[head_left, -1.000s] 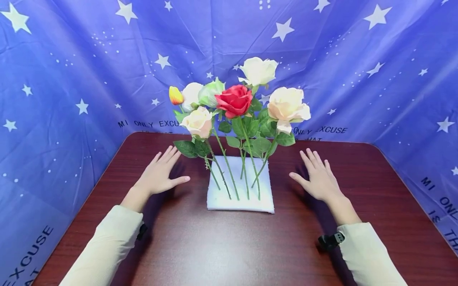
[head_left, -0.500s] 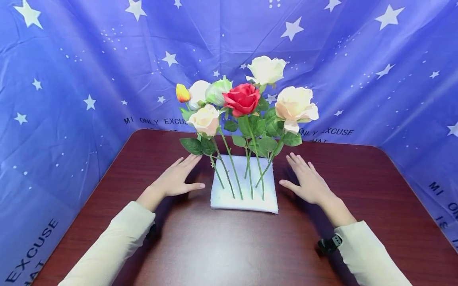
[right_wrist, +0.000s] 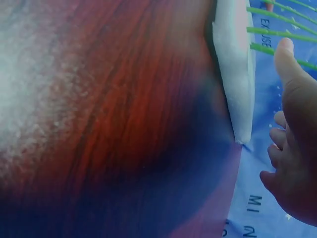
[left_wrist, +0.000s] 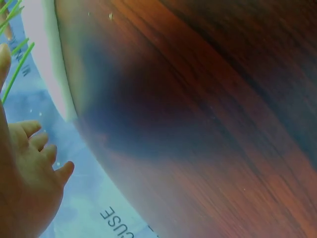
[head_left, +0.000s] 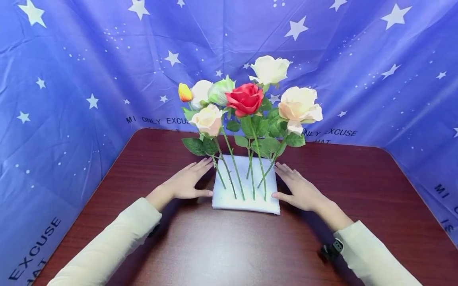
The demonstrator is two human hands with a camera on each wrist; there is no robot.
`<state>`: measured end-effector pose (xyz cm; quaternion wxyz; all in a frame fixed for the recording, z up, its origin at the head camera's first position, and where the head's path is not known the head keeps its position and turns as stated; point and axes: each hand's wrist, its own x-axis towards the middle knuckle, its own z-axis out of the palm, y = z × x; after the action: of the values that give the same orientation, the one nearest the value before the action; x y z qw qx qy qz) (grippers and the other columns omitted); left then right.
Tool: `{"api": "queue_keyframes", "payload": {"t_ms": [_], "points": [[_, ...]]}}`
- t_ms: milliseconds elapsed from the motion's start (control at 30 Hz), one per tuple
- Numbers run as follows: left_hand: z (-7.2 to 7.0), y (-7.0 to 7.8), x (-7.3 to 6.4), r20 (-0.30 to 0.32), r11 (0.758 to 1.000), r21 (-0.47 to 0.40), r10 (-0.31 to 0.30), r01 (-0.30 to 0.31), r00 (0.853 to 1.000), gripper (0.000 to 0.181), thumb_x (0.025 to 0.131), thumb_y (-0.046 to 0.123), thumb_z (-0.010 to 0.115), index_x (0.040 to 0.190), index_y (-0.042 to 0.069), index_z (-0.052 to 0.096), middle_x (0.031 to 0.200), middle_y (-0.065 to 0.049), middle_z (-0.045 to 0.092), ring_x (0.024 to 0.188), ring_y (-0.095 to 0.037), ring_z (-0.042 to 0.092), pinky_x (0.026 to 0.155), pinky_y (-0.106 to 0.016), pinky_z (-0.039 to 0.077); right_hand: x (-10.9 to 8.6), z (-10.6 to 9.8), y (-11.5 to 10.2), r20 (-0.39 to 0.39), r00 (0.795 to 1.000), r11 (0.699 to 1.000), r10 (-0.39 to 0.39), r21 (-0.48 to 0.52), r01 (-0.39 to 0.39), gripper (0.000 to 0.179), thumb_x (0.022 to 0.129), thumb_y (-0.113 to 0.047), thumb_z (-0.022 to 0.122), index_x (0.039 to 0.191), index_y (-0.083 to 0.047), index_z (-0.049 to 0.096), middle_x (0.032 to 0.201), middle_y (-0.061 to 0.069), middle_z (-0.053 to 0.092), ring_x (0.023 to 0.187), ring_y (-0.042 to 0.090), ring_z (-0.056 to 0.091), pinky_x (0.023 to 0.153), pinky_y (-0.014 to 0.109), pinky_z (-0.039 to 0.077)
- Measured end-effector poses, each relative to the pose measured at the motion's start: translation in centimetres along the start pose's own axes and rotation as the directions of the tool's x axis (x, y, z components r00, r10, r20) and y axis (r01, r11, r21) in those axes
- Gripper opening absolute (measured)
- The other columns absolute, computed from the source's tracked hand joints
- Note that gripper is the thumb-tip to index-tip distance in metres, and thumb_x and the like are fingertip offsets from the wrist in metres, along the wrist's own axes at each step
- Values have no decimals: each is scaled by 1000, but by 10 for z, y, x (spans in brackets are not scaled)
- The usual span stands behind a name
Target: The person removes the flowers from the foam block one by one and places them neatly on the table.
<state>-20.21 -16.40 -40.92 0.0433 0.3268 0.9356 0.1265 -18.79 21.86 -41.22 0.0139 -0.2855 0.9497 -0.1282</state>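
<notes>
Your left grip [head_left: 187, 182] is loose, with its fingers stretched out and nothing in it. Your right grip [head_left: 299, 189] is the same, fingers out and holding nothing. Between them lies a white pad [head_left: 229, 203], flat on the bench [head_left: 214, 246]. With the pad as the middle of a clock, your left grip is at nine and your right grip is at three. Both thumbs are at the pad's edges, but you can't tell if they press it.

Thin green stems [head_left: 236, 174] stick up from the pad, some leaning. Their flowers are up high: a red rose [head_left: 245, 99] at twelve, a tall white rose [head_left: 270, 70] just past it, and a big peach rose [head_left: 298, 104] at one. At eleven you see a pale rose [head_left: 207, 120] and a yellow and orange tulip [head_left: 185, 93]. Your cream sleeves [head_left: 107, 244] come in from eight and four. Blue cloth [head_left: 214, 31] with white stars hangs behind, at twelve.
</notes>
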Motion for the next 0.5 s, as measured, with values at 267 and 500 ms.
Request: {"api": "queue_keyframes", "payload": {"t_ms": [267,500], "points": [[6,8,3,41,1000,-3,9,-8,999,93,86,58,61,149,0,28,159,-18,23,149,-32,21,124,-48,25,1,5,-7,4,997,994,-78,80,77,93,80,-52,72,148,-3,33,156,20,30,145,38,28,118,54,33],[14,16,4,85,1000,-22,15,-13,996,87,87,57,59,147,-2,34,159,-18,22,149,-31,23,124,-45,26,2,11,-11,19,997,989,-78,124,75,93,79,-50,74,147,0,34,154,23,33,144,36,32,116,50,37]]}}
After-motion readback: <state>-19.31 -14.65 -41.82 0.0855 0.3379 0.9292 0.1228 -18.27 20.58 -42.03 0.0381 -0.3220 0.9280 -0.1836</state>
